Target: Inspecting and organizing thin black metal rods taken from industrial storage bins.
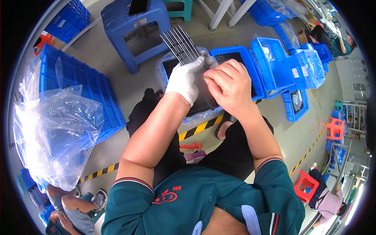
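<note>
The grey floor (100, 58) of a crowded workshop surrounds you, with a blue plastic stool (135, 22) at the upper left of centre, stacked blue crates (84, 80) at the left and yellow-and-black tape (201, 127) near the middle. Your gloved left hand (183, 81) has its grip closed around a bundle of slim dark rods (181, 45), upper centre, over a plastic-lined tray (207, 116) of similar rods. Your bare right hand (232, 84) curls beside the bundle; whether it pinches anything, you cannot tell. You seem to be handling a batch by hand; the next move likely calls for a steady left grip, keeping the rods together.
</note>
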Motion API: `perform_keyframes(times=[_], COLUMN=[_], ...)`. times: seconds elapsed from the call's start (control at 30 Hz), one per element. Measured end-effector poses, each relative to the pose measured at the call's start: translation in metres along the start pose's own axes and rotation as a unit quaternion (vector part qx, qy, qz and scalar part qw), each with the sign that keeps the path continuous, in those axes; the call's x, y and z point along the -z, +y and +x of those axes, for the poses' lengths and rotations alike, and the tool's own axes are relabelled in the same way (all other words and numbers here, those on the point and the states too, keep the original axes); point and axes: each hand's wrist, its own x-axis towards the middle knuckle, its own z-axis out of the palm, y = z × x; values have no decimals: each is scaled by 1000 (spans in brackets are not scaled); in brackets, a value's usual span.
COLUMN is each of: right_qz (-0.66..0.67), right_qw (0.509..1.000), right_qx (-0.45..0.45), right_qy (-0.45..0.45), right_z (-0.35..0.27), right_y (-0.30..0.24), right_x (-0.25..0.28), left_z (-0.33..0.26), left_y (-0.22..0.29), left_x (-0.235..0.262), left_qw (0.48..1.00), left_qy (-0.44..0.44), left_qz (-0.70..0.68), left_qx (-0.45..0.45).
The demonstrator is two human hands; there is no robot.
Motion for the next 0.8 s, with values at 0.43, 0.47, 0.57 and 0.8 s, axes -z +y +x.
perform_keyframes(times=[0.43,0.47,0.57,0.8], right_qz=[130,129,117,27], right_qw=[984,984,987,999], right_qx=[-124,-125,-106,-26], right_qy=[2,2,-5,3], right_z=[-3,-3,-3,2], right_y=[6,6,8,-3], right_x=[4,3,0,0], left_z=[-4,-4,-3,0], left_y=[4,5,4,0], left_x=[-9,-8,-7,-1], left_qw=[999,999,999,1000], left_qy=[-22,-23,-25,-14], left_qz=[-32,-32,-32,-14], left_qx=[29,30,32,11])
